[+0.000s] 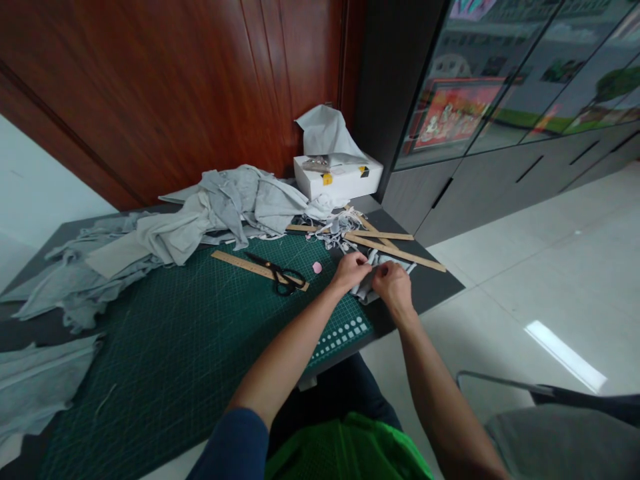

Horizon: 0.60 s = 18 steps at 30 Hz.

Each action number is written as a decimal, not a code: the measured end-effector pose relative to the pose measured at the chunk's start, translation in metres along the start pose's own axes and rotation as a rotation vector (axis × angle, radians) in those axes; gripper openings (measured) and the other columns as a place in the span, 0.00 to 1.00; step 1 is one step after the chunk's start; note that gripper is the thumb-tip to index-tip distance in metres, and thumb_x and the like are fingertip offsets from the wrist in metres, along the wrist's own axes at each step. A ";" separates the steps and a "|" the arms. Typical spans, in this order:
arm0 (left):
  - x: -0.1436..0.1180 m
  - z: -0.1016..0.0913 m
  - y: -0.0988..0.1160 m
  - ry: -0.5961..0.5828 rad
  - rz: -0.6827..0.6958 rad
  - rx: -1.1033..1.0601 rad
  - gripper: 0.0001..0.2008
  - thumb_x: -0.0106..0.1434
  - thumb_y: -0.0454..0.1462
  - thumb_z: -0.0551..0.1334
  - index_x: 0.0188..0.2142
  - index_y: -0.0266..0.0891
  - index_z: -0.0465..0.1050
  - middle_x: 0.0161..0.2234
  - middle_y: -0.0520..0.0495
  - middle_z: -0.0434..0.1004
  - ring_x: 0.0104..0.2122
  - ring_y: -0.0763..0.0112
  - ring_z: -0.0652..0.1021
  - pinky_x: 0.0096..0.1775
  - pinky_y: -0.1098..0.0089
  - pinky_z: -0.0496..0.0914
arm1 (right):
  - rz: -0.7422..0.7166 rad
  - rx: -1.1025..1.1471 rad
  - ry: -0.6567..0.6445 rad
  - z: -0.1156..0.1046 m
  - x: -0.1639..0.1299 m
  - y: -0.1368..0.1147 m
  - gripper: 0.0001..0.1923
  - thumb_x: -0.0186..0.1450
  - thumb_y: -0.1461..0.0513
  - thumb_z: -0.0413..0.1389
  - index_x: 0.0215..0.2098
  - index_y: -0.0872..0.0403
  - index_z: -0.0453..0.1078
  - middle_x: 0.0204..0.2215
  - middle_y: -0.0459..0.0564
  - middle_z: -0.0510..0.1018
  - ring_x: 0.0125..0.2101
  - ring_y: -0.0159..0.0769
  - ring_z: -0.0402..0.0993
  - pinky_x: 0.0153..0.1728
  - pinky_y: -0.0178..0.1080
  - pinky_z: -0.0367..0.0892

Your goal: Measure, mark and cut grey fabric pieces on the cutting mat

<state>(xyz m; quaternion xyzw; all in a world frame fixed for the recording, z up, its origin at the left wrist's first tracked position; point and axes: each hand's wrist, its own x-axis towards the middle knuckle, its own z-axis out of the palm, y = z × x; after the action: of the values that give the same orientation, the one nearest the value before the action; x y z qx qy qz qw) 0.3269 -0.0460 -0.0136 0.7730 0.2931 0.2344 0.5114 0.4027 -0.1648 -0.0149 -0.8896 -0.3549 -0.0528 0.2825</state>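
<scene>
At the right end of the table, my left hand [353, 270] and my right hand [393, 283] work close together over a small piece of grey cloth [367, 293]. Both have their fingers pinched at the cloth, with the fingertips nearly meeting. Part of the cloth is hidden beneath the hands. Just beyond them is a tangle of pale fabric scraps and strings [340, 230]. Left of my left hand, a round pink piece [317, 267] lies on the green cutting mat [175, 333]. Black-handled scissors [285, 280] rest across a wooden ruler [235, 261].
Several wooden rulers [400, 252] cross at the table's right edge. Heaped grey fabric [240, 200] runs along the back, and more grey cloth [40, 380] lies at left. A white box [340, 181] stands at the back corner. A chair [565, 433] is at lower right.
</scene>
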 end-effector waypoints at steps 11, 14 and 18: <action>-0.023 -0.055 0.020 -0.079 -0.125 -0.970 0.09 0.49 0.39 0.64 0.31 0.39 0.72 0.30 0.49 0.79 0.34 0.65 0.79 0.38 0.67 0.71 | -0.208 0.251 0.230 -0.013 -0.001 -0.064 0.11 0.72 0.59 0.50 0.37 0.52 0.72 0.35 0.56 0.77 0.41 0.46 0.73 0.47 0.45 0.69; -0.034 -0.085 0.020 -0.010 -0.088 -0.977 0.12 0.50 0.41 0.69 0.33 0.38 0.74 0.32 0.48 0.81 0.37 0.63 0.81 0.44 0.64 0.73 | -0.310 0.307 0.189 -0.005 -0.005 -0.092 0.11 0.72 0.61 0.50 0.42 0.54 0.74 0.38 0.58 0.79 0.44 0.47 0.73 0.51 0.46 0.69; -0.050 -0.130 0.009 0.176 -0.070 -0.918 0.17 0.46 0.37 0.75 0.35 0.37 0.77 0.31 0.52 0.81 0.32 0.70 0.80 0.42 0.68 0.73 | -0.496 0.381 0.076 0.009 -0.013 -0.132 0.16 0.69 0.66 0.50 0.50 0.58 0.75 0.45 0.62 0.81 0.50 0.48 0.74 0.55 0.47 0.68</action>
<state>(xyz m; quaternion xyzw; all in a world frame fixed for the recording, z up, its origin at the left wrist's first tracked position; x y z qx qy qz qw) 0.2070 0.0014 0.0393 0.4338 0.2273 0.3870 0.7813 0.3048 -0.0899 0.0350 -0.7044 -0.5537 -0.0859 0.4358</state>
